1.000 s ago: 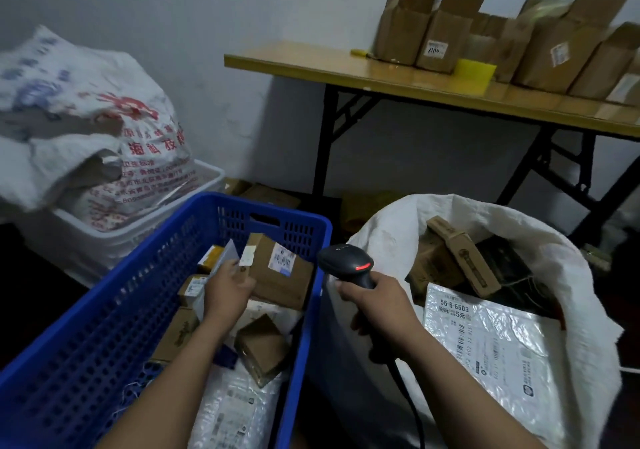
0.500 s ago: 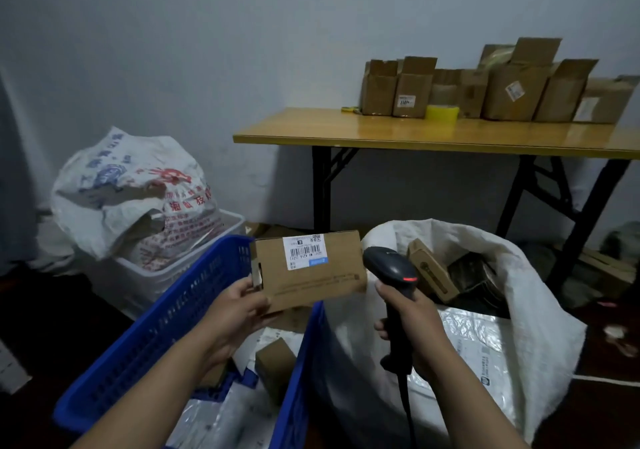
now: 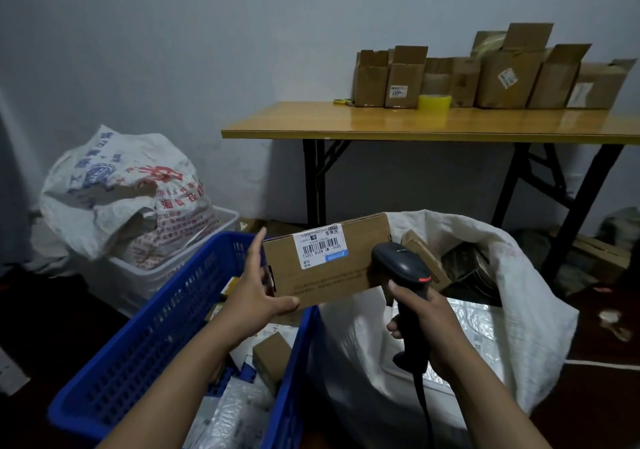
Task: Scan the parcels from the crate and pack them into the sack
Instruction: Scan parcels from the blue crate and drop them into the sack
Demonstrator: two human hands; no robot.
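Cardboard, plain brown and creased at the corners: the box we hold looks stiff enough to keep its shape under a firm pinch, and we judge it light, since one hand carries it by an end without sagging. Our left hand takes its left end, thumb pressed under the bottom edge and the forefinger raised along the side toward twelve o'clock; the other fingers are hidden behind the box, so we cannot tell how they lie. The box reaches away from that grip toward three o'clock, its white label facing us, and it hangs above the near corner of the blue crate and the rim of the white sack. Our right hand is wrapped tight round the handle of the scanner, whose head sits just at the box's right edge, at about four o'clock from the label. The ends seem the best place to hold, leaving the label bare; the paper face may be a little slick. More parcels lie in the crate below.
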